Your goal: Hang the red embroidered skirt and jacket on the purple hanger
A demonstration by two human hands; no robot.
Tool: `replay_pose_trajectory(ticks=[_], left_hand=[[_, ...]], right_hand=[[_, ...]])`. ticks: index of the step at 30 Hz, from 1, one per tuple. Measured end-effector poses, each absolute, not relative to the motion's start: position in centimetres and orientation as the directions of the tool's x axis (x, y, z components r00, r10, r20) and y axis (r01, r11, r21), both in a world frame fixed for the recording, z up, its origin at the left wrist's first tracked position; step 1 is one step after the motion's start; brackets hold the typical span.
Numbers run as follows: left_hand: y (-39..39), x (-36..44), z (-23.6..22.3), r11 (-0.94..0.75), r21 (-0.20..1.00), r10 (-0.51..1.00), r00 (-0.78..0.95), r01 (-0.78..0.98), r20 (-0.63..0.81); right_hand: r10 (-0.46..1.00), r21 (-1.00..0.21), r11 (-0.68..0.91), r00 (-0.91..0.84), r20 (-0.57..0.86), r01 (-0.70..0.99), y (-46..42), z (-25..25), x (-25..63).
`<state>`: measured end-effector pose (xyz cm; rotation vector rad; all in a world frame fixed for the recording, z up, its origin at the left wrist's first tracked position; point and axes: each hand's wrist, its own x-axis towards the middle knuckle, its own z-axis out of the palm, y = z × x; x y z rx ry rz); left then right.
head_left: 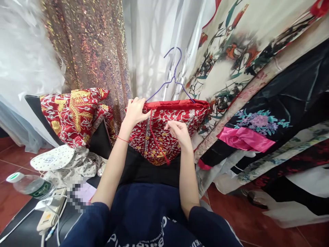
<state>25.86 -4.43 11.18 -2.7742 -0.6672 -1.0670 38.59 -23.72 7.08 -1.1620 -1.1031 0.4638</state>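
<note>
A red embroidered garment [164, 132] with silver and gold patterns lies across my lap, its plain red top band uppermost. My left hand [135, 111] is closed over the band's left end, fingers behind and thumb in front. Above the band rises a purple wire hanger [175, 73], its lower part hidden by the cloth. From near my left thumb a thin red cord [155, 139] runs down the front to a small tassel end. My right hand [179, 133] is in front of the garment's middle, fingers curled into a pinch; what they hold, if anything, is too small to make out.
Another red and gold embroidered piece [74, 115] drapes over a black chair-like edge on the left. Below it are a dotted white cloth [58, 159], a water bottle [31, 185] and a power strip [51, 211] with cables. Hanging dresses [257, 120] crowd the right; a sequined cloth [87, 44] hangs behind.
</note>
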Motion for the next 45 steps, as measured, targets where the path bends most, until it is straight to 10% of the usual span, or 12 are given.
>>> replay_pose_trajectory(ticks=[18,45], left_hand=[[-4.6,25.8,11.7,-0.885,0.094,0.404,0.651,0.457,0.643],[-5.8,28.1,10.8,-0.791,0.274,0.551,0.442,0.547,0.708]], right_hand=[[0.537,-0.762,-0.216,0.726,0.429,0.61,-13.8,9.0,33.2],[0.775,-0.961,0.275,0.587,0.234,0.021,-15.5,5.8,33.5]])
